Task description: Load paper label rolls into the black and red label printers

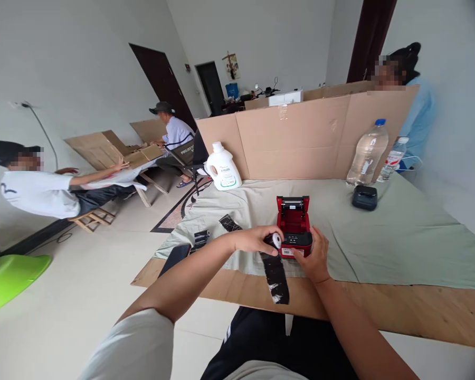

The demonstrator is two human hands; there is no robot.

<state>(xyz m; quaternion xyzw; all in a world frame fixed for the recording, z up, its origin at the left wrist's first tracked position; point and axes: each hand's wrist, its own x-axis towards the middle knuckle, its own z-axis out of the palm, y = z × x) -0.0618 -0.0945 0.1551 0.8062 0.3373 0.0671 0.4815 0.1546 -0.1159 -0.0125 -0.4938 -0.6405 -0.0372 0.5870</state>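
Observation:
A small red and black label printer (pixel 295 227) stands on the cloth with its lid raised, a roller showing inside the lid. My right hand (pixel 315 256) grips the printer's right side, thumb at the front near a white sticker. Just left of the printer, my left hand (pixel 259 240) is closed around a small paper roll (pixel 276 240) with a pale end and a dark core hole. From that roll a black printed strip (pixel 275 279) hangs over the table's front edge. Left of my left hand lie another black strip (pixel 229 222) and several small dark rolls (pixel 200 237).
A white jug (pixel 223 168) stands before a cardboard partition (pixel 293 142). At the back right are a large bottle (pixel 369 152), a smaller bottle (pixel 391 161) and a black box-like object (pixel 364 198). A dark flat object (pixel 174 260) lies left. Other people sit beyond the table.

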